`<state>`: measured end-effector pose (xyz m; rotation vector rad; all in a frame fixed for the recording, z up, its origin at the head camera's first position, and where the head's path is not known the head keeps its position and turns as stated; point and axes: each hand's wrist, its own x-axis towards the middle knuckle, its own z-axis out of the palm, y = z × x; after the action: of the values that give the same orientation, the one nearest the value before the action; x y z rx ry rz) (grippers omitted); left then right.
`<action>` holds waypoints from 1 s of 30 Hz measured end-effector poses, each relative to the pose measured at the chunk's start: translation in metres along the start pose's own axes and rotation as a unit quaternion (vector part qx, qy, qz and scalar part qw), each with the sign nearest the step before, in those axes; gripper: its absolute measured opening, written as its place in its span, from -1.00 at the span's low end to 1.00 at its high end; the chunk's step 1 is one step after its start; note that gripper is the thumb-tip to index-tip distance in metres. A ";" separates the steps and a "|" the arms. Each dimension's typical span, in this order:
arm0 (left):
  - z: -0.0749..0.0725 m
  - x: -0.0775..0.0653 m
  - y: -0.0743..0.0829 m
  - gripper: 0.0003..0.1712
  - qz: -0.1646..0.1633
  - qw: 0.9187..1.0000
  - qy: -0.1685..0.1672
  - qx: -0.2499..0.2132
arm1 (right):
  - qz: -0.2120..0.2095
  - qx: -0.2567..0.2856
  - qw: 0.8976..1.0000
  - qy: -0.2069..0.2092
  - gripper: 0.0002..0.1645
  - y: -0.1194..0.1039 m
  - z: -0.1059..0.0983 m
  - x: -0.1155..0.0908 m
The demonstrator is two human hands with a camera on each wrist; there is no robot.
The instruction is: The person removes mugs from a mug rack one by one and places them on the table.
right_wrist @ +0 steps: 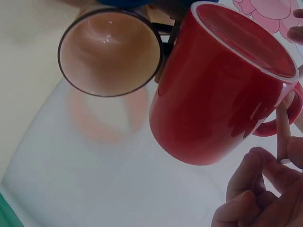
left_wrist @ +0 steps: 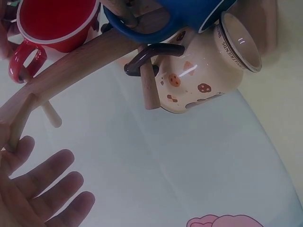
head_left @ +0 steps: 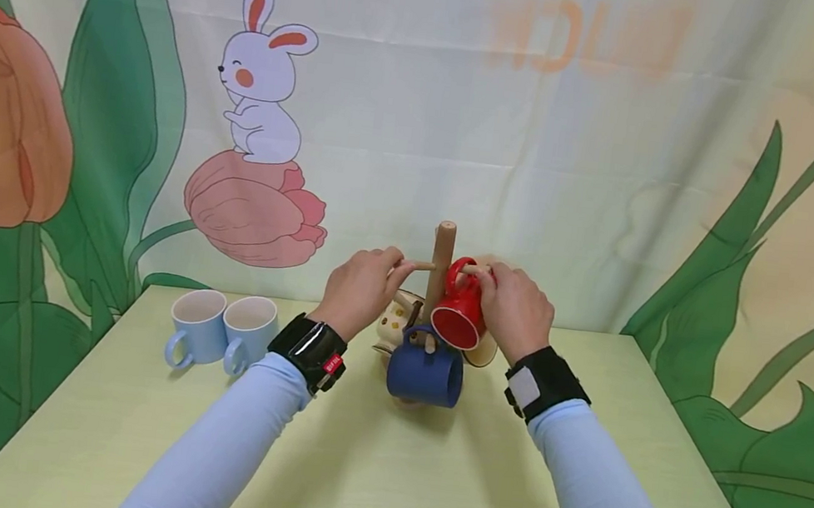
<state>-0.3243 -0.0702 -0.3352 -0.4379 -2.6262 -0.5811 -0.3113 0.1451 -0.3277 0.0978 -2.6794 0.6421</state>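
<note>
A wooden mug tree (head_left: 443,246) stands upright at the back of the table. My left hand (head_left: 360,289) pinches the end of its upper left peg (head_left: 421,266) between thumb and index finger; the other fingers are spread in the left wrist view. My right hand (head_left: 519,309) pinches the tip of the upper right peg (right_wrist: 282,135), from which a red mug (right_wrist: 213,94) hangs by its handle, tilted. Lower down hang a dark blue mug (head_left: 423,377) in front, a cream patterned mug (left_wrist: 199,78) on the left and another cream mug (right_wrist: 111,54) on the right.
Two light blue mugs (head_left: 199,322) stand upright side by side at the table's back left. Behind the pale table (head_left: 380,486) hangs a curtain (head_left: 424,105) printed with tulips and a rabbit.
</note>
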 end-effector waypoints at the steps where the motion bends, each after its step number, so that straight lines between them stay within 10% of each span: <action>1: -0.001 0.000 0.000 -0.65 0.000 1.000 -0.001 0.001 | 0.004 0.009 1.000 0.001 -0.47 0.002 0.001 -0.001; 9: -0.004 -0.009 -0.009 -0.58 -0.004 0.999 -0.017 0.027 | 0.079 0.082 0.993 -0.018 -0.16 0.020 0.008 -0.011; 19: 0.007 -0.046 -0.035 -0.43 -0.048 0.982 -0.169 0.065 | 0.150 0.164 0.968 -0.116 0.10 0.035 0.022 -0.020; 24: 0.015 -0.066 -0.041 -0.47 -0.045 0.972 -0.220 0.072 | 0.172 0.249 0.941 -0.150 0.14 0.039 0.029 -0.020; 30: 0.027 -0.081 -0.042 -0.50 -0.034 0.971 -0.227 0.066 | 0.198 0.378 0.887 -0.180 0.07 0.038 0.034 -0.020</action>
<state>-0.2787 -0.1117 -0.4082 -0.4879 -3.1045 -0.3522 -0.3107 0.1633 -0.3793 -0.1461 -2.6168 1.9427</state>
